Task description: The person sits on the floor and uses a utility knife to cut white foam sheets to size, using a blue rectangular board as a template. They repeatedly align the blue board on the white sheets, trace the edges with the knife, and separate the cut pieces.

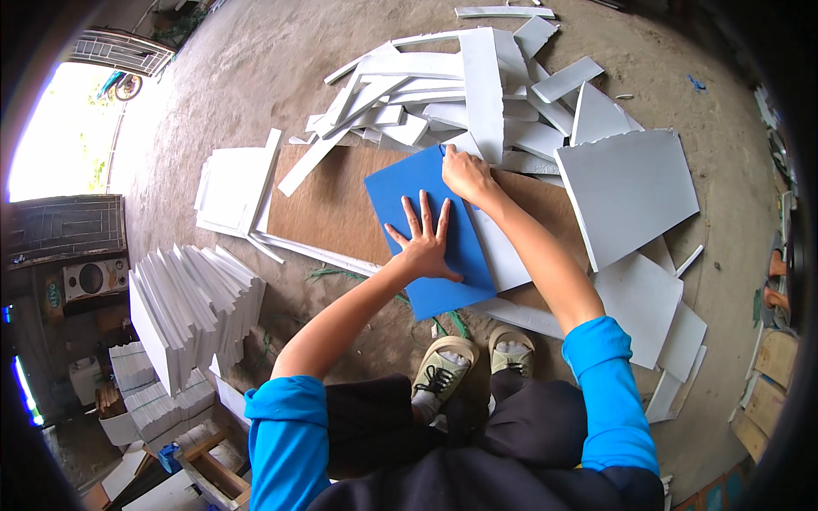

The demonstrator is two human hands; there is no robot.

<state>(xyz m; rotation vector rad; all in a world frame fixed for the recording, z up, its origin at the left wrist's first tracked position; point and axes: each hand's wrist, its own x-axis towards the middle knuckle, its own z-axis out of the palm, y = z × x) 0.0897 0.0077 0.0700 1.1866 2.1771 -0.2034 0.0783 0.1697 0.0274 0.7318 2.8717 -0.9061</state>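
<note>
A flat blue rectangular sheet (464, 255) lies at a slant in front of me. My left hand (424, 245) presses flat on it, fingers spread. At the sheet's far right corner, my right hand (469, 176) is closed; a small dark bit shows by its fingertips, too little to name. Under the blue sheet lies a white foam sheet (503, 255), its right part sticking out along the blue edge. Both rest on a brown wooden board (332, 204), which shows to the left and right of them.
Beyond the board is a heap of white foam offcuts (483, 94). Large foam sheets (635, 196) lie at the right. A leaning stack of white sheets (192, 307) stands at the left, near a speaker (89, 279). My shoes (445, 364) are close to the board's near edge.
</note>
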